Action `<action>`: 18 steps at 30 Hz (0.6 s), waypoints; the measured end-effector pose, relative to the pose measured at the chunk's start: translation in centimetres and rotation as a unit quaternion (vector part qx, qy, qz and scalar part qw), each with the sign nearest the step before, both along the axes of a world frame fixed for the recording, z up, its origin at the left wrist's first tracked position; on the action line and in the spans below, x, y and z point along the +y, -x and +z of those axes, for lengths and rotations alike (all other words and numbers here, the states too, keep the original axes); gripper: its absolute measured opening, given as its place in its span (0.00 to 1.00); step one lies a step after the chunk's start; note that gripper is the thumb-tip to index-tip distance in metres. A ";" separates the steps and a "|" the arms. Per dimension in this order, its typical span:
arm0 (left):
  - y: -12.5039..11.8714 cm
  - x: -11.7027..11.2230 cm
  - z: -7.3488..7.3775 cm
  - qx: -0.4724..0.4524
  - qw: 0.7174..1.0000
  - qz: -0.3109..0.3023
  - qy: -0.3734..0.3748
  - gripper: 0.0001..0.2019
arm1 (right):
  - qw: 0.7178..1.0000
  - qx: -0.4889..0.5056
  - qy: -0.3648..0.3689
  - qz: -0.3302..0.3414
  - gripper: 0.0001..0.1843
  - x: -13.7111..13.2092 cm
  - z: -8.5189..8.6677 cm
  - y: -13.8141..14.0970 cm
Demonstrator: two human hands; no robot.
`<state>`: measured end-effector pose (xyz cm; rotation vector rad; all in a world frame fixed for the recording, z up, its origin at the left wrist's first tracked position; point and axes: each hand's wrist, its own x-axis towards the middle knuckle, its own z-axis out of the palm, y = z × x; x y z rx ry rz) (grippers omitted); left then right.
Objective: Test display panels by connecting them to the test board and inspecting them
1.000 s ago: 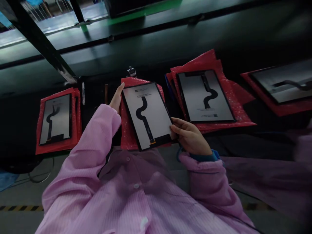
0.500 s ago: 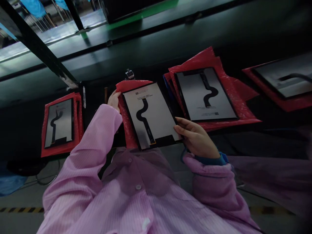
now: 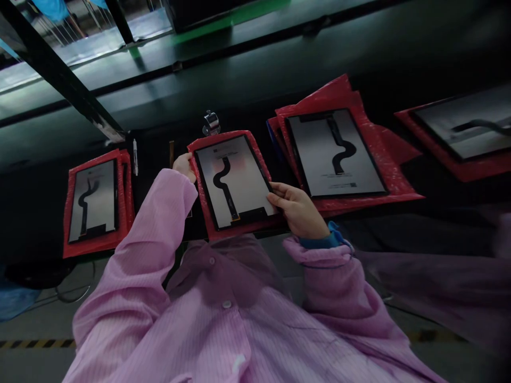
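A grey display panel with a black wavy flex cable lies face down on a red bubble bag on the dark bench, straight in front of me. My left hand curls round the bag's upper left corner. My right hand pinches the panel's lower right edge, fingers pointing left. Both arms are in pink sleeves.
A second panel on a red bag lies at the left, a third on a pile of red bags at the right, another at the far right. A metal clip and a white pen lie behind. Another person's pink sleeve reaches in, lower right.
The panel has come down from a tilted hold and slid left onto the red bag. My left hand moved from the panel's top edge to the bag's corner. My right hand followed leftward.
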<state>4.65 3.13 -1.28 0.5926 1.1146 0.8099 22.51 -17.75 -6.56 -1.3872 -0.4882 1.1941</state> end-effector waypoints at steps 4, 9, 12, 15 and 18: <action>0.0 -3.3 0.4 0.036 0.989 0.030 -0.138 0.22 | 1.000 -0.014 -0.008 -0.023 0.28 -0.1 0.3 0.3; 2.9 -12.2 -1.5 0.196 0.911 -0.128 -0.340 0.35 | 0.998 -0.065 -0.001 -0.021 0.32 -0.2 0.3 0.7; 5.2 -16.7 -3.6 0.326 0.800 -0.229 -0.449 0.42 | 0.992 -0.126 -0.004 -0.031 0.30 -0.4 0.0 0.8; 6.1 -18.5 -5.3 0.380 0.737 -0.211 -0.517 0.47 | 0.968 -0.250 0.009 -0.035 0.22 -0.3 0.4 1.0; 5.8 -18.7 -6.2 0.394 0.723 -0.165 -0.542 0.46 | 0.892 -0.446 0.057 -0.040 0.13 0.8 1.9 0.8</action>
